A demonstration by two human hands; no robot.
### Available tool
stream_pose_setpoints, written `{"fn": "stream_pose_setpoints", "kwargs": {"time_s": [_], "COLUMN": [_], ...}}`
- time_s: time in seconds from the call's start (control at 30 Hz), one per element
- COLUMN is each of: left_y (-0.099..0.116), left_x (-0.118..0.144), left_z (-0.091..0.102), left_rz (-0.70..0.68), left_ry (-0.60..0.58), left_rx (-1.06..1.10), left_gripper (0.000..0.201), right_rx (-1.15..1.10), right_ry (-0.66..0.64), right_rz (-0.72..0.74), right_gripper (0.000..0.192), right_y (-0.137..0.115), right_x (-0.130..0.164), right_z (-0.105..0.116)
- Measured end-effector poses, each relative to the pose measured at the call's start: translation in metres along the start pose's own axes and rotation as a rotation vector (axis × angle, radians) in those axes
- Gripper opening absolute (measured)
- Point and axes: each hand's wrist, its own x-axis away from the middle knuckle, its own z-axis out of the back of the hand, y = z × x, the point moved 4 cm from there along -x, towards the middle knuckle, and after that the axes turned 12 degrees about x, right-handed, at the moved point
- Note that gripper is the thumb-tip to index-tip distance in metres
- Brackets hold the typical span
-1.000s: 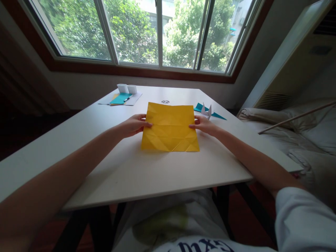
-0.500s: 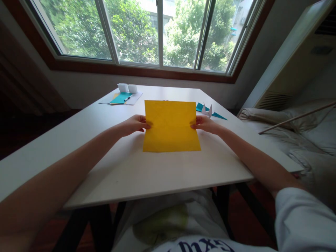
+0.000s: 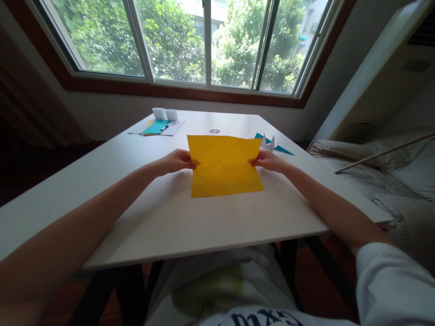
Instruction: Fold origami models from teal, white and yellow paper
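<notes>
A sheet of yellow paper (image 3: 226, 174) is held up over the white table, bent a little across its middle. My left hand (image 3: 177, 161) pinches its left edge, with the thumb on the near face and the other fingers mostly behind. On the opposite edge, my right hand (image 3: 268, 160) grips the sheet at about the same height, its fingers partly hidden behind it. Just beyond my right hand stand a white folded paper piece (image 3: 268, 144) with pointed tips and a long teal folded paper (image 3: 284, 150).
At the table's (image 3: 163, 226) far left lie teal paper (image 3: 157, 127), other sheets and a pen (image 3: 165, 127), beside two white folded boxes (image 3: 165, 114). A dark round mark (image 3: 214, 131) shows on the tabletop behind the yellow sheet. Windows (image 3: 176, 40) stand beyond the table.
The yellow paper has tilted and bent at its middle, its top edge dropping and its right side shifting right. The dark round mark behind it has come into view. Both hands keep their hold.
</notes>
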Motion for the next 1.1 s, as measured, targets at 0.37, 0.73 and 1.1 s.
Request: {"fn": "stream_pose_setpoints", "kwargs": {"time_s": [0.37,0.73,1.1], "left_y": [0.0025,-0.0007,0.0048], "left_x": [-0.0016,-0.0039,-0.0038], "left_z": [-0.0009,0.0001,0.005], "left_rz": [-0.078,-0.094,-0.124], "left_ry": [-0.038,-0.024,0.086], "left_rx": [-0.218,-0.298,-0.299], "left_gripper": [0.032,0.033,0.022], "right_rx": [0.142,0.218,0.15], "right_ry": [0.001,-0.025,0.004], "right_rz": [-0.028,-0.054,-0.134], "right_gripper": [0.025,0.023,0.021], "right_y": [0.0003,0.0042,0.0005], "right_x": [0.0005,-0.0006,0.0003], "right_z": [-0.0013,-0.0049,-0.0018]}}
